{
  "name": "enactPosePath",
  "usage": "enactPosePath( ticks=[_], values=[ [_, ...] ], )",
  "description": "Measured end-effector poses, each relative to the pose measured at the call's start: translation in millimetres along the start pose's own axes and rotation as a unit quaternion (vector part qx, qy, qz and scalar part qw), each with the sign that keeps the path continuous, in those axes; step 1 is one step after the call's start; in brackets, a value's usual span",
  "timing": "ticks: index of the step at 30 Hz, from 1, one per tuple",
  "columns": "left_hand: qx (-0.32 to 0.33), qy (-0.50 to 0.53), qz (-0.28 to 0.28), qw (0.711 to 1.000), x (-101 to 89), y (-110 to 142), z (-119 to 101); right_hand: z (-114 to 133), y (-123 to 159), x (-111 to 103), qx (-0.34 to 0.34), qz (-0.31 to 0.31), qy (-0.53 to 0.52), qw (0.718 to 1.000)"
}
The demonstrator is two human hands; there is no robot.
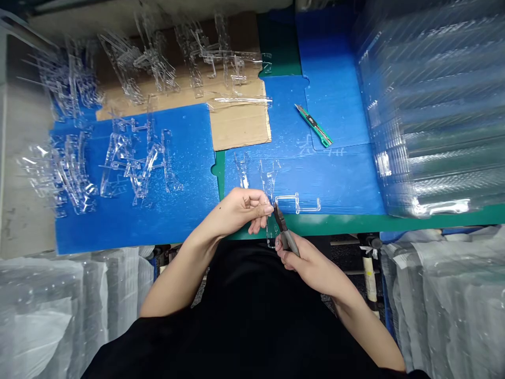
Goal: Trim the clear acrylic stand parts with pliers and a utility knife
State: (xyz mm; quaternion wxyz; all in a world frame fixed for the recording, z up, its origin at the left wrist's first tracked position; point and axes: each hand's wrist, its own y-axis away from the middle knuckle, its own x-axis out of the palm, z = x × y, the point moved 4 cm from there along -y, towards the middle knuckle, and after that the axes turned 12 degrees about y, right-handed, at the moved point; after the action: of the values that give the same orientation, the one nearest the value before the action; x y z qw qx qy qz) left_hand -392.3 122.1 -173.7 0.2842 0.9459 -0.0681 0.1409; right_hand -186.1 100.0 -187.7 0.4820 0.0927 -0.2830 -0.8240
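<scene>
Between the thumb and fingers of my left hand (249, 209) is a clear plastic molded part (270, 231), its lower end hanging toward the table's front edge. My right hand (295, 252) is wrapped round the handles of grey-handled cutting pliers (282, 223). The plier jaws meet the clear plastic right beside my left fingertips. A bent clear plastic runner (298, 203) extends rightward from that spot. Just beyond my hands, another clear part (242, 168) lies on the blue sheet. Whether the jaws are fully closed is too small to tell.
A green utility knife (314, 126) lies on the blue sheet (339, 173). Clear plastic pieces (136, 158) are heaped at left, with more on the cardboard (240, 126) behind. Stacked clear trays (442, 131) stand at right. Wrapped stacks (445, 295) flank me below the table.
</scene>
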Motion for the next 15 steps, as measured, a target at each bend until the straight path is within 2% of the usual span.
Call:
enactPosePath(
  ticks=[6,9,12,15],
  values=[
    [-0.001,0.004,0.009,1.000,1.1,2.4,0.7,-5.0,1.0,4.6,0.013,0.029,-0.077,0.997],
    [0.006,0.006,0.019,1.000,6.9,-7.2,-4.2,-5.7,-0.4,0.9,0.011,0.024,-0.125,0.992],
    [0.014,-0.002,0.032,0.999,20.4,-39.4,-21.2,-2.0,-3.9,-20.7,0.002,0.000,-0.199,0.980],
    [0.027,-0.039,0.040,0.998,41.3,-88.5,-49.7,6.9,-6.6,-60.2,-0.025,-0.036,-0.228,0.973]
  ],
)
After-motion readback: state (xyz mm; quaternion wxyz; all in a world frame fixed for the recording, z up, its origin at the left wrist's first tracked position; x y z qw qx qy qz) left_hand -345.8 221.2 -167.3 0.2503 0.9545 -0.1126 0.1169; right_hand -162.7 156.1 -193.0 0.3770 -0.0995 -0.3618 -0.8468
